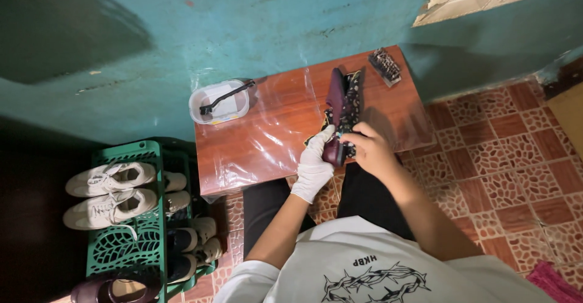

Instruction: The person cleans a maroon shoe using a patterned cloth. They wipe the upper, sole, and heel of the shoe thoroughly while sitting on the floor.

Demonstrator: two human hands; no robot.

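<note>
Teal painted wall fills the upper part of the view, and against it stands a small reddish-brown wooden desk [255, 145] covered with clear plastic sheet, on a floor of red patterned tiles [498, 151]. On the desk lies a dark purple leather shoe [336, 96], long and narrow, resting on a black cloth with pale spots [351, 105] and pointing toward twelve o'clock. Its near end sits at the desk's six o'clock edge, where both hands meet it. The left hand [314, 163], in a white glove, has its grip closed around the near end of the shoe from the nine o'clock side. The bare right hand [368, 148] presses in from three o'clock, fingers curled against the shoe and the cloth; whether it pinches something small there I cannot tell. The shoe looks light and fairly stiff with a smooth, possibly slippery skin, so the heel end and the sides seem the surest places to take it. At ten o'clock on the desk sits a white plastic tub with a black-handled brush across it [220, 101]; at one o'clock lies a small dark bristle brush [385, 66]. A green plastic shoe rack with pale sneakers [130, 212] stands at eight o'clock
</note>
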